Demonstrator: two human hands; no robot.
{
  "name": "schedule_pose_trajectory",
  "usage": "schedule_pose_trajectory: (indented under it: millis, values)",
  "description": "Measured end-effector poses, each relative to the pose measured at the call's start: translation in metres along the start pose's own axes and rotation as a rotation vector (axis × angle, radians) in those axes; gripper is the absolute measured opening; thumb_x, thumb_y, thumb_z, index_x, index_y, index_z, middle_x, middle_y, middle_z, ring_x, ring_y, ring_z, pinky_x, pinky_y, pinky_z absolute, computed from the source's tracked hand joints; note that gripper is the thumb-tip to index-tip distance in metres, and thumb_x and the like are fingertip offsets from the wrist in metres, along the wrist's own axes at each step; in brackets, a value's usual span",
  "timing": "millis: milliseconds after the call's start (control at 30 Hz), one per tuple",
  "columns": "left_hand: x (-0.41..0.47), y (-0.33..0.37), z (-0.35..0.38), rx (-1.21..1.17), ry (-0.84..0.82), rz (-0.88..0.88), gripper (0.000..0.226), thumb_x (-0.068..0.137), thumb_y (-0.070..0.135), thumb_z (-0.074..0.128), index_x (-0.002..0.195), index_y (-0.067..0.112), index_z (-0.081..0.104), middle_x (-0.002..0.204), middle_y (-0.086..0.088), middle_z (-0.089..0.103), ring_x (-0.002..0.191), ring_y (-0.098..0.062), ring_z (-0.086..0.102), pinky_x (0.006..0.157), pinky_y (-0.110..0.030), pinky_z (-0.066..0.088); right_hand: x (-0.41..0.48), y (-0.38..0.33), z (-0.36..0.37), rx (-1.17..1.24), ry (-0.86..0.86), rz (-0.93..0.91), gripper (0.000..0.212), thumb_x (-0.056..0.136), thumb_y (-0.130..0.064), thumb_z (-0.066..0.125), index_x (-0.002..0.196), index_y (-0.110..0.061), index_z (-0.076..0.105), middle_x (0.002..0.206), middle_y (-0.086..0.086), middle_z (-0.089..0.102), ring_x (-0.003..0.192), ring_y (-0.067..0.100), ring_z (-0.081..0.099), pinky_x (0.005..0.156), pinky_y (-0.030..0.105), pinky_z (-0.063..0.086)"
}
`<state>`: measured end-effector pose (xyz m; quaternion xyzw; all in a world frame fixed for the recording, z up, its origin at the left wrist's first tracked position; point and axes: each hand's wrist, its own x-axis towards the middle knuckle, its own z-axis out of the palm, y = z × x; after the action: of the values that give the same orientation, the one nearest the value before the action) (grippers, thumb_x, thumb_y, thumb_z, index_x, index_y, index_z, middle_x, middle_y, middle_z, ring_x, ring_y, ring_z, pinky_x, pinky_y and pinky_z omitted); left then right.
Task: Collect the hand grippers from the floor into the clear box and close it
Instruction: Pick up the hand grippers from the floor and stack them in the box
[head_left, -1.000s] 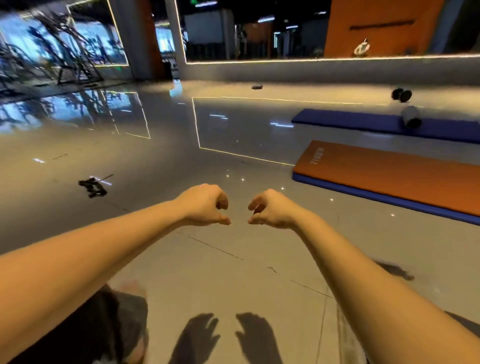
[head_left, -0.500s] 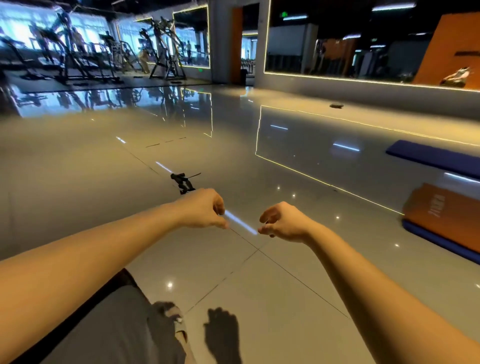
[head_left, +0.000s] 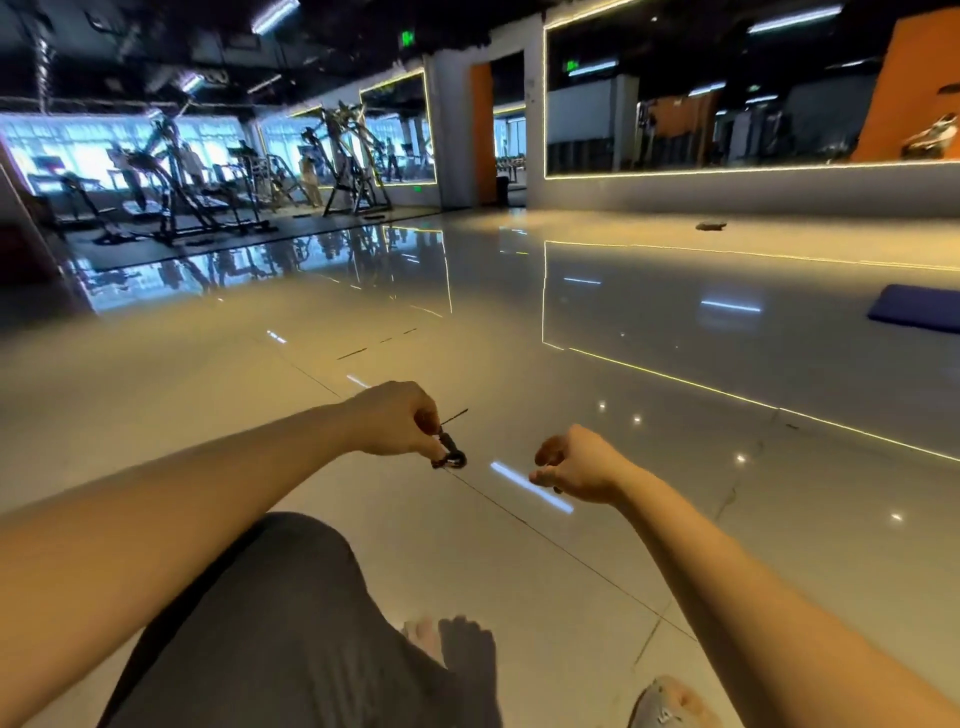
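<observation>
A black hand gripper (head_left: 451, 451) lies on the glossy tiled floor (head_left: 519, 322), its upper part hidden behind the fingers of my left hand (head_left: 395, 418). That hand is stretched forward with fingers curled in a loose fist; it appears in front of the hand gripper, not holding it. My right hand (head_left: 576, 465) is held out to the right of it, fingers curled too, holding nothing. The clear box is not in view.
A small dark object (head_left: 710, 226) lies far off near the lit wall base; what it is cannot be told. A blue mat (head_left: 917, 314) lies at the right edge. Gym machines (head_left: 208, 197) stand at the back left. My raised knee (head_left: 249, 623) fills the lower left.
The view has swung left and moved closer: the hand gripper went from left of my hands to just behind my left fingers. The orange mat left the view. Both hands kept their curled pose.
</observation>
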<state>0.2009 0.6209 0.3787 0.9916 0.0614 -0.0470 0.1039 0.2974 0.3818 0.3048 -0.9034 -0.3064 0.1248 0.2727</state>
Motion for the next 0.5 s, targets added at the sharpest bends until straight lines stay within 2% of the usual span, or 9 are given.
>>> schedule_pose_trajectory:
  millis: [133, 300, 500]
  values:
    - [0.061, -0.081, -0.012, 0.067, -0.01, -0.054, 0.04, 0.084, 0.046, 0.077, 0.114, 0.02, 0.07, 0.108, 0.003, 0.068, 0.099, -0.016, 0.062, 0.091, -0.037, 0.055, 0.103, -0.031, 0.032, -0.013, -0.003, 0.031, 0.033, 0.092, -0.033, 0.07, 0.118, -0.011, 0.069, 0.117, 0.007, 0.069, 0.104, 0.022, 0.064, 0.096, 0.041, 0.054]
    - [0.155, -0.194, -0.002, 0.109, -0.067, -0.122, 0.041, 0.087, 0.047, 0.074, 0.118, 0.021, 0.067, 0.105, 0.008, 0.062, 0.1, -0.014, 0.058, 0.091, -0.031, 0.052, 0.239, -0.058, 0.079, -0.036, -0.013, 0.095, 0.034, 0.088, -0.04, 0.073, 0.108, -0.013, 0.07, 0.104, 0.005, 0.072, 0.095, 0.021, 0.067, 0.09, 0.043, 0.057]
    - [0.28, -0.316, 0.033, 0.069, -0.126, -0.174, 0.043, 0.088, 0.045, 0.075, 0.122, 0.02, 0.067, 0.112, 0.004, 0.067, 0.101, -0.014, 0.06, 0.092, -0.03, 0.053, 0.393, -0.05, 0.138, -0.052, -0.044, 0.169, 0.036, 0.088, -0.036, 0.071, 0.113, -0.013, 0.064, 0.104, 0.003, 0.069, 0.092, 0.02, 0.066, 0.087, 0.042, 0.057]
